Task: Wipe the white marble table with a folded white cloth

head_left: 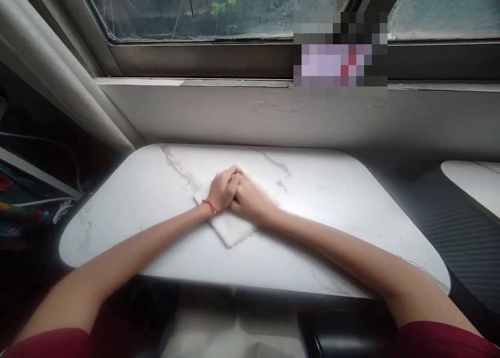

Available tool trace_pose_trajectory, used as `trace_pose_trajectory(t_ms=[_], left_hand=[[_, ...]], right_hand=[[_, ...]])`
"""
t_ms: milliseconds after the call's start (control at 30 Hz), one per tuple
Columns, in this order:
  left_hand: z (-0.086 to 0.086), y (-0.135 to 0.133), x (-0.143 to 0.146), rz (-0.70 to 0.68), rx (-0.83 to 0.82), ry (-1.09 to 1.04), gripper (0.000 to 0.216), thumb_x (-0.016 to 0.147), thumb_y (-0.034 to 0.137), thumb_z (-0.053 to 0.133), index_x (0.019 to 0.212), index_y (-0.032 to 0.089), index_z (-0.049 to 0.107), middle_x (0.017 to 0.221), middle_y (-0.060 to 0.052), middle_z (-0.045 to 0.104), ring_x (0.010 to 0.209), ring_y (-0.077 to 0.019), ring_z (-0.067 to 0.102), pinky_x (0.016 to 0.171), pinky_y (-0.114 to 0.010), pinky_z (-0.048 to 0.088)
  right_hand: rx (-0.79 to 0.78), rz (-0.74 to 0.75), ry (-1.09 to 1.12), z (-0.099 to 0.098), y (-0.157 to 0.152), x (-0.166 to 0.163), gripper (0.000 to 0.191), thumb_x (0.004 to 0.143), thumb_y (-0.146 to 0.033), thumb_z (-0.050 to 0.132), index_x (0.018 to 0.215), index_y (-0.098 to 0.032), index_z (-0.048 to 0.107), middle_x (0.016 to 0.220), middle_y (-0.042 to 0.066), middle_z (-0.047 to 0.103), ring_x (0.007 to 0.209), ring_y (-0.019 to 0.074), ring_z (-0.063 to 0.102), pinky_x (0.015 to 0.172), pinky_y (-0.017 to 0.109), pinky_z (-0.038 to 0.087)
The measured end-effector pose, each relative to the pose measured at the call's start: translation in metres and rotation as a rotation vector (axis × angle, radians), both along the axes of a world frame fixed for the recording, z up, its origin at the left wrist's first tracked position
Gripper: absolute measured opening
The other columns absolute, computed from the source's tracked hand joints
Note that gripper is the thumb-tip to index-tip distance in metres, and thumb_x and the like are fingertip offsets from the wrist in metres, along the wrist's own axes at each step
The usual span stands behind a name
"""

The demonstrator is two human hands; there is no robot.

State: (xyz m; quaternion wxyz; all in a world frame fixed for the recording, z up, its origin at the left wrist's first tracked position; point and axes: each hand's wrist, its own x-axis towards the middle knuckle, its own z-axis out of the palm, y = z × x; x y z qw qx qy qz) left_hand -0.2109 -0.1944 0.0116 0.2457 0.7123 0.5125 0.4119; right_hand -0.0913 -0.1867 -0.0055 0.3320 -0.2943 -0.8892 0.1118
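Observation:
Both hands are closed together over a folded white cloth (pixel 231 229) on a white marble-patterned tabletop (pixel 156 254). My left hand (pixel 224 187), a red string bracelet (pixel 211 206) at its wrist, presses against my right hand (pixel 250 197) with its fingers curled. Curled as well, my right hand rests on the cloth's middle. Where the two meet, the fingers overlap, and whatever is inside them is hidden. Corners of the cloth stick out below and to the left of the hands.
Behind the table runs a pale wall (pixel 195 110) under a window (pixel 234 9). A light curtain (pixel 58 71) hangs at the left, near patterned fabric (pixel 19 201). Another white tabletop (pixel 474 183) stands at the right. A pixelated patch covers part of the window frame.

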Motion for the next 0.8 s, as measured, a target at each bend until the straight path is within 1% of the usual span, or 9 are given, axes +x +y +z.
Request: trace_pose_trajectory(t_ms=[100,267,467,567,633,800], left_hand=[[-0.003,0.033,0.012,-0.009,0.011,-0.002,0.022,0.085,0.032,0.035,0.078,0.024,0.055,0.081,-0.004,0.069,0.081,-0.0237,0.064,0.076,-0.033,0.046],[-0.007,0.084,0.03,0.013,0.046,0.02,0.022,0.085,0.028,0.035,0.076,0.022,0.055,0.078,-0.004,0.068,0.079,-0.0227,0.062,0.073,-0.032,0.045],[-0.011,0.137,0.046,-0.011,0.077,-0.036,0.026,0.089,0.023,0.038,0.072,0.02,0.058,0.079,-0.004,0.07,0.081,-0.0223,0.063,0.073,-0.031,0.044],[-0.012,0.157,0.051,0.002,0.059,-0.06,0.028,0.091,0.022,0.04,0.071,0.02,0.059,0.08,-0.004,0.071,0.082,-0.0227,0.064,0.074,-0.032,0.044],[-0.012,0.167,0.052,0.01,0.042,-0.065,0.029,0.092,0.022,0.042,0.069,0.02,0.059,0.08,-0.004,0.071,0.084,-0.0229,0.064,0.074,-0.032,0.043],[-0.012,0.179,0.052,0.014,0.024,-0.056,0.03,0.093,0.023,0.045,0.066,0.02,0.056,0.077,-0.004,0.069,0.082,-0.0228,0.062,0.072,-0.033,0.041]], right_hand=[[-0.013,-0.033,0.003,0.0,0.029,0.01,0.02,0.074,-0.011,0.05,0.084,-0.01,0.068,0.088,0.018,0.064,0.092,0.0281,0.055,0.088,0.044,0.051],[-0.013,-0.08,0.009,-0.005,0.077,0.026,0.021,0.074,-0.012,0.049,0.086,-0.011,0.067,0.094,0.018,0.064,0.094,0.0287,0.056,0.089,0.045,0.051],[-0.018,-0.142,0.041,-0.013,0.128,0.039,0.022,0.074,-0.014,0.049,0.088,-0.014,0.066,0.095,0.016,0.066,0.096,0.0297,0.056,0.09,0.047,0.05],[-0.024,-0.153,0.029,-0.013,0.147,0.043,0.021,0.073,-0.014,0.047,0.085,-0.015,0.064,0.091,0.014,0.067,0.093,0.0294,0.057,0.09,0.047,0.049],[-0.014,-0.161,0.03,-0.013,0.157,0.045,0.021,0.073,-0.014,0.047,0.085,-0.015,0.064,0.093,0.014,0.068,0.094,0.0292,0.058,0.09,0.046,0.049],[-0.004,-0.177,0.032,-0.015,0.169,0.045,0.021,0.072,-0.014,0.048,0.084,-0.015,0.065,0.094,0.015,0.068,0.094,0.0286,0.059,0.089,0.045,0.05]])
